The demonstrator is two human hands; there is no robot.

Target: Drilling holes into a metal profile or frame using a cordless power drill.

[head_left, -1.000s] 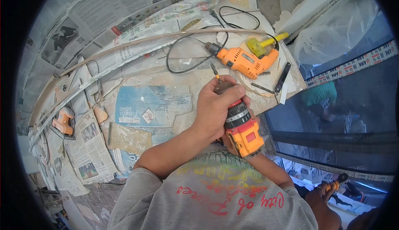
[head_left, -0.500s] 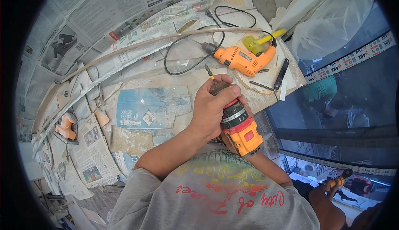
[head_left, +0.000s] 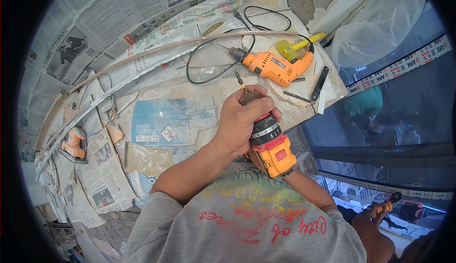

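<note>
My left hand [head_left: 240, 125] is closed around the upper end of a yellow, red and black cordless drill [head_left: 278, 154], its bit pointing away from me. My right hand [head_left: 255, 158] is mostly behind the drill body, fingers hidden, with its forearm coming from the lower right. Beyond them an orange corded drill [head_left: 280, 70] lies on the worktop [head_left: 213, 85], beside a yellow tool [head_left: 289, 49], a black bar-shaped tool [head_left: 320, 82] and a thin dark rod [head_left: 299, 97].
Long curved strips [head_left: 116, 94] cross the paper-covered worktop, with an orange sander [head_left: 73, 144], blue cardboard [head_left: 173, 120] and cable at left. Newspaper [head_left: 114, 21] covers the far surface. At right are plastic sheeting [head_left: 370, 25], dark glass, a turquoise shape and another person's hand [head_left: 368, 218] with a yellow tool.
My hands and the cordless drill have shifted slightly left in the picture, along with the things on the worktop. The grip of my left hand looks the same.
</note>
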